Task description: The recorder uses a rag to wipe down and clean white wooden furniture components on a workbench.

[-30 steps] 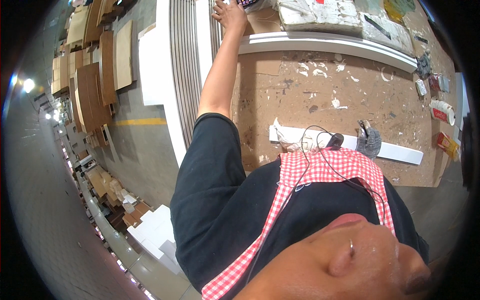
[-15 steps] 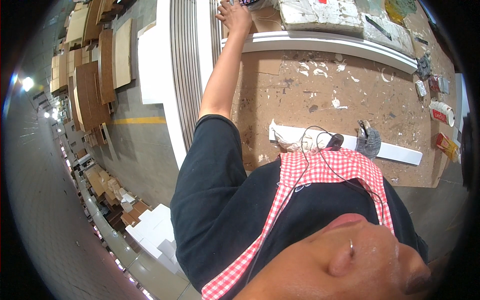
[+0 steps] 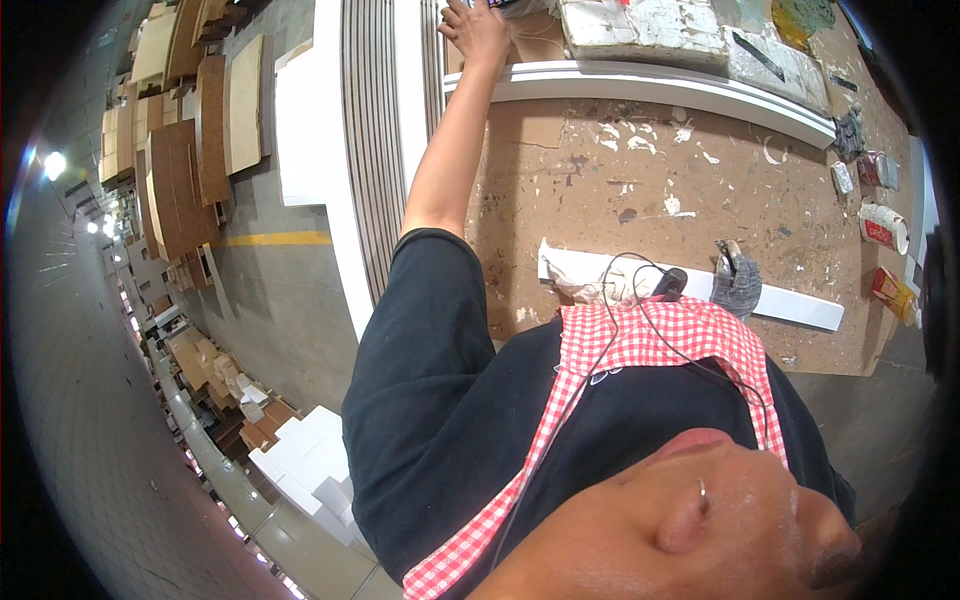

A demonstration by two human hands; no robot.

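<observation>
1. The left hand (image 3: pixel 478 38) is placed beyond the left end of the long white bar (image 3: pixel 640 88), with bent fingers; whether anything is gripped cannot be told.
2. Near its fingertips, also beyond the bar, a small dark object (image 3: pixel 494 3) is partly seen.
3. The right hand's state cannot be told.
4. Nearer than the bar, a white strip (image 3: pixel 800 308) is laid.
</observation>
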